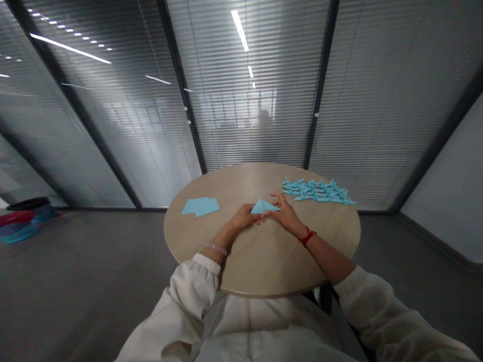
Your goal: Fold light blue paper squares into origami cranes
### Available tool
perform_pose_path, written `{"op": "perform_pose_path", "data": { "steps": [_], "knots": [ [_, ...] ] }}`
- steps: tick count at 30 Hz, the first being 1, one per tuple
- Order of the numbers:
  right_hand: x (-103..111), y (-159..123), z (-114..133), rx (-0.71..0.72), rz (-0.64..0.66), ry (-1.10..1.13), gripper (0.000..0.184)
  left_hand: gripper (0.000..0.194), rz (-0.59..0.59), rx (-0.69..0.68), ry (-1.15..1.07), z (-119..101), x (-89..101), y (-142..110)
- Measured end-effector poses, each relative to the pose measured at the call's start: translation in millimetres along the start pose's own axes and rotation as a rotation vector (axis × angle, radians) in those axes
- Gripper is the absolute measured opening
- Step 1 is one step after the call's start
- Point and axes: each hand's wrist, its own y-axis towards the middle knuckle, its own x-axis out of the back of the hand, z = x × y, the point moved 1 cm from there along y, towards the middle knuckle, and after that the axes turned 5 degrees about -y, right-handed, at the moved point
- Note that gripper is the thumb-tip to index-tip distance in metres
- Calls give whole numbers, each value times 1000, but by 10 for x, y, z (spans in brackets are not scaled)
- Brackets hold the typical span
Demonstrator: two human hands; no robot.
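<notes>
A light blue paper folded into a triangle (263,205) lies on the round wooden table (264,256). My left hand (246,216) pinches its left corner with closed fingers. My right hand (285,212) presses on its right side, fingers together on the paper. Flat blue paper sheets (200,205) lie to the left of my hands. Several folded blue paper cranes (316,191) lie in rows at the table's far right.
Glass walls with blinds stand behind the table. Coloured baskets (18,221) sit on the grey floor at the far left. A dark chair part shows under the table's near right edge.
</notes>
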Motion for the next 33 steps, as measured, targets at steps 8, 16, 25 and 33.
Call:
{"op": "perform_pose_path", "data": {
  "steps": [8,16,25,33],
  "knots": [
    [41,-19,51,-91,62,49,54,23,-81,-38,121,-25,12,-3],
    [54,11,50,-115,31,146,47,31,-177,-64,151,-29,40,34],
    [40,-1,107,-256,30,413,46,34,-224,-93,88,-81,43,7],
    [55,7,99,-306,16,506,48,36,-233,-83,41,-76,51,22]
  ]
}}
